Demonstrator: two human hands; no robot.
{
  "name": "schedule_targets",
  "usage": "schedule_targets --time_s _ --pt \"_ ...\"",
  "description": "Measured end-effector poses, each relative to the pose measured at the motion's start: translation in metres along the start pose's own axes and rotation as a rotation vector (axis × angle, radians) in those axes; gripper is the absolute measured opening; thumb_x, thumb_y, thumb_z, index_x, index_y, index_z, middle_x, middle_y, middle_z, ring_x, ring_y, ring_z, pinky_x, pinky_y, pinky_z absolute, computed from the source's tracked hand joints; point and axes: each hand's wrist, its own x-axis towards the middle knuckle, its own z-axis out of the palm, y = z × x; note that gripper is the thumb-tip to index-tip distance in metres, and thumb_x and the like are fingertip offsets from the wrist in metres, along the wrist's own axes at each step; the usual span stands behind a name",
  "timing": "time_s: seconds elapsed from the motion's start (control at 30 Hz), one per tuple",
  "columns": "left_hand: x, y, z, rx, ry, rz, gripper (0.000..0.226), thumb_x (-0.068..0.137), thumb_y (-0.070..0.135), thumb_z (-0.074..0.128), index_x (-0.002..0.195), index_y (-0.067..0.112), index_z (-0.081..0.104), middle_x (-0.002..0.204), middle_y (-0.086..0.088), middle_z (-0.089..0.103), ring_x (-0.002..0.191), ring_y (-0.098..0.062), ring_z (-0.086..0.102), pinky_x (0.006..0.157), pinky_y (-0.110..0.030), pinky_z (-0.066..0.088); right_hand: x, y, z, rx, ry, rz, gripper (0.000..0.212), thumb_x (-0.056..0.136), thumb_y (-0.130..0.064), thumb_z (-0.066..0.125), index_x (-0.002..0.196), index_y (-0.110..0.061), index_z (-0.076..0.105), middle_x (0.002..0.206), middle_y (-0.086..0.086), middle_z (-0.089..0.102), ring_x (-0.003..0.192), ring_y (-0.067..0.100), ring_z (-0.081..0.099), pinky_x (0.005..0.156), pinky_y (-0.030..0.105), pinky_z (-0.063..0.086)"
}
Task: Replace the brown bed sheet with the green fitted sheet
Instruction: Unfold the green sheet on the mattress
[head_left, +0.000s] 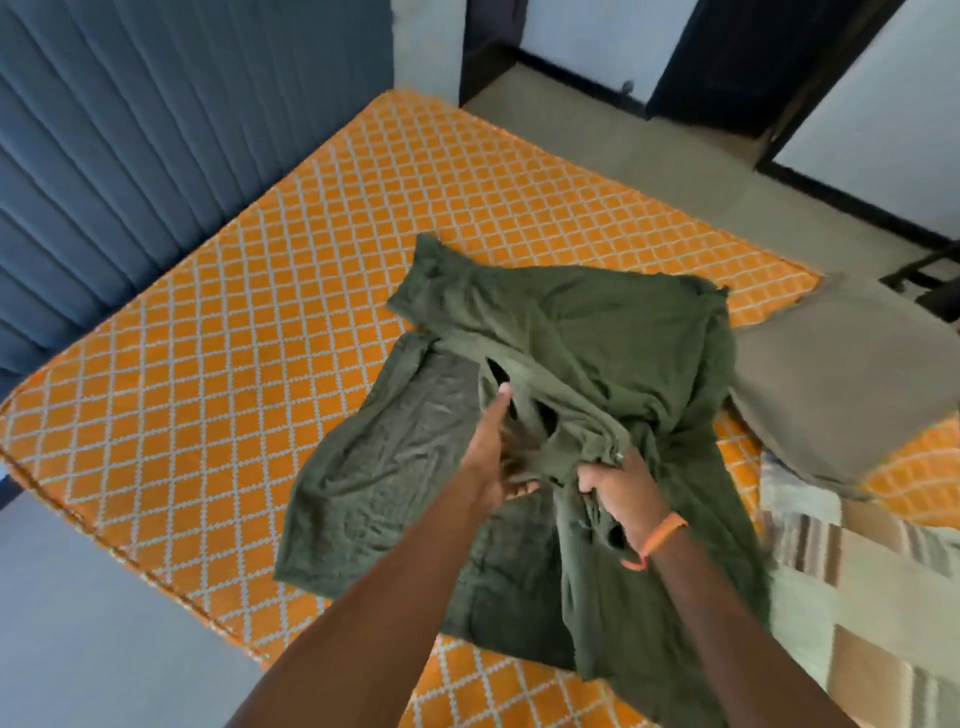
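A: Here, item one: green fitted sheet (571, 364), one piece, lying half-unfolded and bunched on the near right part of the bare mattress (260, 291). Where exactly does it sit?

B: Spread over the orange, white-latticed mattress top, its far edge near the middle of the bed, its near folds hanging toward the person. Its right edge lies against a grey pillow (841, 384).

A: Hands, count?

B: Two, both at the bunched middle of the sheet. Left hand (493, 447): fingers straight and reaching forward along a fold, thumb tucked low; whether it pinches the cloth cannot be told. Right hand (618, 488): fingers curled tight round a gathered ridge of the green fabric. An orange band (660, 540) circles the right wrist.

A: Containers?

B: The mattress serves as the only bearing surface: on it one green sheet, one grey pillow, and one striped beige-and-brown cloth (852, 571) at the right near corner, partly under the pillow.

A: Surroundings?

B: One padded blue-grey headboard (171, 135) with vertical channels along the left side. Pale floor (623, 150) beyond the far edge, with dark door frames (727, 57) past it. The picture is somewhat blurred, so fine detail of the fabric folds is unclear.
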Motion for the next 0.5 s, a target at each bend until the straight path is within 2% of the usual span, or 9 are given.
schedule_targets --time_s 0.07,0.13,0.2,0.27,0.3,0.37,0.4,0.43,0.5 --pt "-0.004 -0.004 0.051 0.057 -0.068 0.061 0.067 0.081 0.054 0.074 0.125 0.005 0.063 0.104 -0.013 0.072 0.091 -0.026 0.07 0.082 -0.038 0.058 -0.034 0.002 -0.038 -0.049 -0.11 -0.041 0.036 0.051 -0.004 0.055 0.084 -0.006 0.069 0.076 -0.002 0.069 0.075 0.017 0.061 0.066 0.016 0.05" --pt "-0.009 -0.022 0.101 0.267 0.049 0.163 0.044 0.084 0.02 0.075 0.117 -0.006 0.063 0.084 -0.012 0.066 0.073 -0.024 0.067 0.06 -0.029 0.056 -0.058 0.018 -0.076 0.078 -0.171 -0.031 0.043 0.058 -0.005 0.073 0.1 -0.01 0.074 0.099 0.003 0.075 0.096 0.024 0.069 0.09 0.034 0.054" --pt "-0.015 -0.049 0.143 0.619 0.087 0.274 0.023 0.081 0.007 0.068 0.1 -0.007 0.066 0.079 -0.013 0.061 0.078 -0.03 0.066 0.063 -0.033 0.054 -0.069 0.035 -0.113 0.262 -0.029 -0.058 0.054 0.066 -0.023 0.089 0.116 -0.015 0.07 0.113 0.004 0.073 0.109 0.026 0.067 0.097 0.044 0.051" --pt "-0.03 -0.084 0.183 0.922 -0.104 0.32 0.014 0.085 0.002 0.062 0.094 -0.006 0.067 0.078 -0.013 0.059 0.074 -0.026 0.062 0.069 -0.029 0.054 -0.076 0.051 -0.154 0.174 0.208 -0.146 0.092 0.051 -0.054 0.091 0.13 -0.026 0.055 0.117 -0.004 0.067 0.112 0.022 0.063 0.095 0.04 0.051" --pt "-0.041 -0.1 0.199 1.0 -0.241 0.304 0.018 0.088 -0.003 0.056 0.101 -0.006 0.067 0.082 -0.011 0.062 0.075 -0.022 0.061 0.069 -0.023 0.052 -0.078 0.06 -0.173 0.056 0.25 -0.184 0.115 0.042 -0.057 0.093 0.14 -0.034 0.039 0.124 -0.009 0.059 0.116 0.017 0.058 0.096 0.037 0.049" --pt "-0.06 -0.119 0.216 0.991 -0.449 0.235 0.028 0.087 -0.007 0.05 0.104 0.005 0.069 0.091 -0.007 0.068 0.085 -0.018 0.066 0.075 -0.022 0.053 -0.078 0.079 -0.198 -0.092 0.143 -0.24 0.147 0.036 -0.042 0.1 0.15 -0.049 0.007 0.139 -0.014 0.045 0.127 0.007 0.05 0.102 0.033 0.045" --pt "-0.07 -0.123 0.22 0.972 -0.498 0.196 0.025 0.086 -0.007 0.05 0.097 0.007 0.068 0.087 -0.005 0.07 0.082 -0.016 0.066 0.076 -0.024 0.055 -0.082 0.086 -0.205 -0.151 0.09 -0.267 0.153 0.036 -0.035 0.102 0.151 -0.049 0.002 0.142 -0.017 0.043 0.129 0.002 0.047 0.104 0.027 0.044" --pt "-0.077 -0.123 0.223 0.951 -0.53 0.156 0.019 0.085 -0.006 0.053 0.091 0.006 0.066 0.083 -0.006 0.069 0.079 -0.017 0.066 0.076 -0.027 0.055 -0.084 0.091 -0.211 -0.193 0.086 -0.305 0.148 0.04 -0.028 0.102 0.153 -0.044 0.007 0.141 -0.018 0.044 0.129 -0.002 0.047 0.103 0.019 0.043" --pt "-0.082 -0.123 0.222 0.862 -0.586 0.11 0.015 0.08 0.004 0.062 0.093 -0.001 0.066 0.09 -0.015 0.069 0.087 -0.026 0.065 0.086 -0.035 0.053 -0.087 0.092 -0.22 -0.235 0.235 -0.396 0.094 0.063 -0.02 0.09 0.143 -0.025 0.041 0.129 -0.004 0.058 0.119 0.01 0.057 0.092 0.005 0.041"
